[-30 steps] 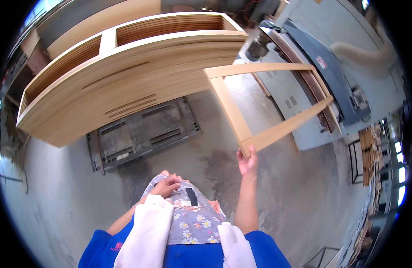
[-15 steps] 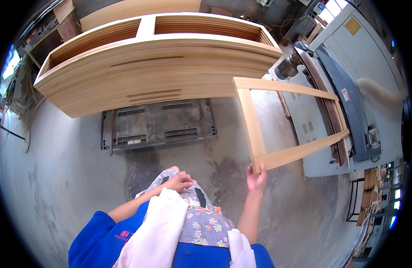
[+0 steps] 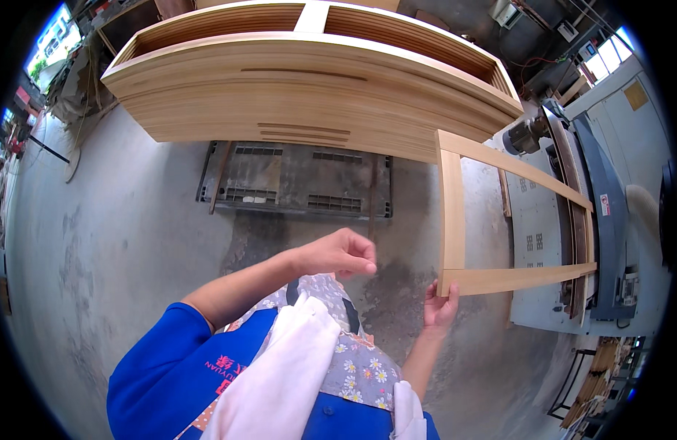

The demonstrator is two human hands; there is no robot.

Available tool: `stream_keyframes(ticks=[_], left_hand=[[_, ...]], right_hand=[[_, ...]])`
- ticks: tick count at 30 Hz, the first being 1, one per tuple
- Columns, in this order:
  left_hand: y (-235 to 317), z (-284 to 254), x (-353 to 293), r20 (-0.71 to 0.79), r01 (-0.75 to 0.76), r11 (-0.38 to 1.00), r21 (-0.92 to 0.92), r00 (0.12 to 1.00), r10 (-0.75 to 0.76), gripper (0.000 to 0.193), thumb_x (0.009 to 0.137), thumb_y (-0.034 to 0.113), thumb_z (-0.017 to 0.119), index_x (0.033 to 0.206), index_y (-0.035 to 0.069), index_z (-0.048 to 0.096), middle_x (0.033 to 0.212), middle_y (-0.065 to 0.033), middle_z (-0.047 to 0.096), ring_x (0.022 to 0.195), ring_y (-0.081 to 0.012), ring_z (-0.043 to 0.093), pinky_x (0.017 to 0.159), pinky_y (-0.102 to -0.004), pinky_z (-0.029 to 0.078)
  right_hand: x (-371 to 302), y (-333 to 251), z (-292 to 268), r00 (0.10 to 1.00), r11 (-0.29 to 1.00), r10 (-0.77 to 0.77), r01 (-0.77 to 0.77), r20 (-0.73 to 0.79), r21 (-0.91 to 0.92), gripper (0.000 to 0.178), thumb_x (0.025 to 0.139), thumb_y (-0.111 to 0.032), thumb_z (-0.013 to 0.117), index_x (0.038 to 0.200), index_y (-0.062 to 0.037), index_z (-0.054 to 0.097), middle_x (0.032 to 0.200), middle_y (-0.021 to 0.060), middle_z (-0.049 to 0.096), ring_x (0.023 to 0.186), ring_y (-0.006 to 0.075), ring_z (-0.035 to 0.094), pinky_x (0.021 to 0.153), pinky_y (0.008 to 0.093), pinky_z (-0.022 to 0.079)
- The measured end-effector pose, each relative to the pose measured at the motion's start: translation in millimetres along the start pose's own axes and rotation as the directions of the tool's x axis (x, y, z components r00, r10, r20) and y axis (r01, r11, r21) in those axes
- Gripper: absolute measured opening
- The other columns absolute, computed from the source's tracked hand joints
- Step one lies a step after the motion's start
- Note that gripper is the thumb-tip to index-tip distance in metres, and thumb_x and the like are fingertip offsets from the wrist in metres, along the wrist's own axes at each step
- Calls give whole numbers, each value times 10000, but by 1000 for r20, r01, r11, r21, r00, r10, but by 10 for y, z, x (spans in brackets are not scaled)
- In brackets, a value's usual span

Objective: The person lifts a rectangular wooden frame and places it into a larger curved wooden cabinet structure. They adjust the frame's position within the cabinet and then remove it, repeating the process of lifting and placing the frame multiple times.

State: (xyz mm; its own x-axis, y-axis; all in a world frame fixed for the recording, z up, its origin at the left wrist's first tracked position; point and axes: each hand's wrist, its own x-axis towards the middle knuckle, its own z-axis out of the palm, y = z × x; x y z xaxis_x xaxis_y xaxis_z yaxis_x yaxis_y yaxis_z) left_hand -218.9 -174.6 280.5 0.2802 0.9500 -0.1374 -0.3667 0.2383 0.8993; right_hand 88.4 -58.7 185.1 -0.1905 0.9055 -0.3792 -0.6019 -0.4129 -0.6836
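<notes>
On the left begins a tall wooden stack [image 3: 206, 103], with a dark pallet [image 3: 294, 176] showing below its near side. In front of that hangs the left hand [image 3: 340, 253], over the apron [image 3: 360, 367], its fingers folded into a loose fist (the palm is hidden, so I cannot tell if anything is inside). Further right, the right hand [image 3: 442, 306] pinches the near-left corner of the frame [image 3: 452, 213] between thumb and fingers. The frame reaches rightward to the grey machine [image 3: 606, 213], overlapping its belt in view.
</notes>
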Motion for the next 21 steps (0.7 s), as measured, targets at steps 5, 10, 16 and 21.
stream_keyframes(ticks=[5,10,16,21], left_hand=[[1073,555,-61,495,-459,888,-28,766,411,301,782,239,737,949,-3,671,831,-73,648,758,-168,591,653,-285,457],[1017,570,-238,905,-534,828,172,418,81,190,807,186,674,923,36,662,885,-94,589,818,-257,550,697,-356,444],[1242,703,-395,510,-649,692,317,732,452,65,818,87,661,870,49,662,736,-61,507,709,-245,550,605,-333,433],[1505,1011,-452,183,-838,544,-43,528,829,100,839,90,649,824,-7,666,773,-118,613,664,-256,596,565,-313,465]], right_hand=[[-26,40,-28,999,999,32,-32,-19,3,316,859,-244,633,1105,-63,554,923,68,648,801,198,636,711,322,535],[-76,60,62,997,997,73,-73,11,-19,290,860,-238,633,1089,-75,559,921,63,648,809,196,639,717,325,535],[-130,79,112,997,995,72,-71,17,-74,292,864,-237,627,1099,-79,556,934,61,642,802,185,631,715,319,535],[-77,159,-114,983,984,173,-174,64,24,317,881,-247,605,1140,-73,548,980,83,647,840,191,635,744,319,533]])
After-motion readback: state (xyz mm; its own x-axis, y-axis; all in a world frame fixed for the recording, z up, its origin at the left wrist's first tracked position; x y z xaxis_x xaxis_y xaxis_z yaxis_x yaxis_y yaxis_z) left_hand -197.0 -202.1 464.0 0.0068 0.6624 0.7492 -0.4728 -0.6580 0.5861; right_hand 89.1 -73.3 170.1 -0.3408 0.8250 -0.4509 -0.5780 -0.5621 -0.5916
